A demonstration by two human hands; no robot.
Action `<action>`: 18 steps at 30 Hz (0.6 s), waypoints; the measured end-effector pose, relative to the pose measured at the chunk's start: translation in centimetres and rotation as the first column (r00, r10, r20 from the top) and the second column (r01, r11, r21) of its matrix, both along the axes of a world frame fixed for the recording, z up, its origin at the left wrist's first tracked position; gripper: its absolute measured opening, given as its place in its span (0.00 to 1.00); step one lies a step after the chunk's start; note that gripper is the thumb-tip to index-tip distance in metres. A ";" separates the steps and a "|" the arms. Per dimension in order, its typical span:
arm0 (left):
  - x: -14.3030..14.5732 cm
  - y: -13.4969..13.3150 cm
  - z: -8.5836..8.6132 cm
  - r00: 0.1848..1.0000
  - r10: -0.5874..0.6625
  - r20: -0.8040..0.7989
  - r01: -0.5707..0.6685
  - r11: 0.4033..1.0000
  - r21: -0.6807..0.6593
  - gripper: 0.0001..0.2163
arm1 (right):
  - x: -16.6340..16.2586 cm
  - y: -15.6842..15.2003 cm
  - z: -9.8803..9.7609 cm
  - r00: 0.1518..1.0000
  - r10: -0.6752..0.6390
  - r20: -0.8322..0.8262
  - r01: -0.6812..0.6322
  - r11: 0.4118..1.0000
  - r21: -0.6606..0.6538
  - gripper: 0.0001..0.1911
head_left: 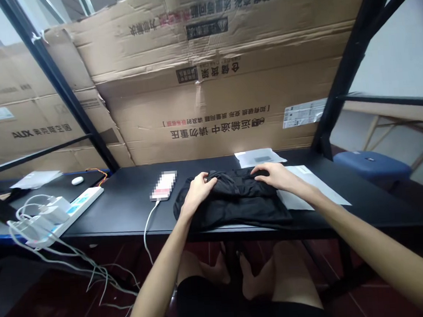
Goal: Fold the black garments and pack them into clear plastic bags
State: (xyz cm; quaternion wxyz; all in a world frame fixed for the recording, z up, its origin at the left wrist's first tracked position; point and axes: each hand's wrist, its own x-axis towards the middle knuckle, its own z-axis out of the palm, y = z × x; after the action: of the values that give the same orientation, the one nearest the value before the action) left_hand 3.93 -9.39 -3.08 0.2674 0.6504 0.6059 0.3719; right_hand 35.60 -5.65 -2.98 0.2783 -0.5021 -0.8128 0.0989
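Observation:
A crumpled black garment lies on the black table just in front of me. My left hand grips the garment's far left edge, fingers curled into the cloth. My right hand rests on its far right edge, fingers bent and pressing on the fabric. Part of the garment hangs over the table's near edge.
A phone with a white cable lies left of the garment. A clear plastic bag and white sheet lie to the right. A power strip with chargers sits far left. Cardboard boxes wall the back; a blue stool stands right.

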 end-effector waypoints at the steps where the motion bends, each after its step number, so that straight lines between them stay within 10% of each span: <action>1: 0.1 -0.4 0.1 1.000 0.006 -0.029 -0.006 1.000 0.006 0.17 | 0.0 -0.3 0.0 1.000 -0.003 0.031 0.003 1.000 0.014 0.09; 8: 3.6 -3.8 -0.1 0.918 0.169 -0.359 -0.006 0.911 0.413 0.17 | -1.0 -3.0 0.1 0.949 -0.172 0.264 0.143 0.982 0.126 0.14; 18: 7.4 -5.5 -1.2 0.779 0.206 -0.592 -0.048 0.962 0.270 0.18 | -2.4 -3.6 -0.6 0.804 -0.277 0.527 0.191 0.958 0.212 0.12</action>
State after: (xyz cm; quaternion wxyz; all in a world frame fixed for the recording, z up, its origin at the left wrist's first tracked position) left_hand 11.36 -14.84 -4.33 -0.0507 0.7206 0.6528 0.2279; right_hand 33.23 -9.25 -3.61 0.0790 -0.5836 -0.7950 -0.1456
